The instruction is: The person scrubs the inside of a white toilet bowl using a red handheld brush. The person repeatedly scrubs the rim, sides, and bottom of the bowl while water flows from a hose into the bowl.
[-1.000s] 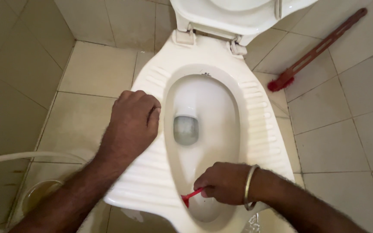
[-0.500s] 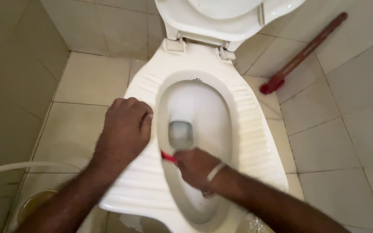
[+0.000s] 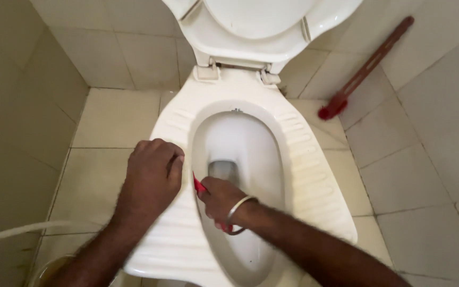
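Observation:
A white toilet with ribbed foot rests and a raised lid fills the middle of the head view. My right hand, a metal bangle on its wrist, is inside the bowl, closed on a small red brush pressed against the bowl's left inner wall. A red bit also shows below the wrist. My left hand rests as a fist on the left rim, close beside the right hand. Water stands in the drain just above my right hand.
A long red-handled brush leans against the tiled wall at the right. A pale hose crosses the floor at lower left, over the rim of a bucket. Beige tiles cover floor and walls.
My right hand has carried the red brush from the bowl's near end up along the left inner wall. The left hand stays on the rim. The view tilted up, showing more lid.

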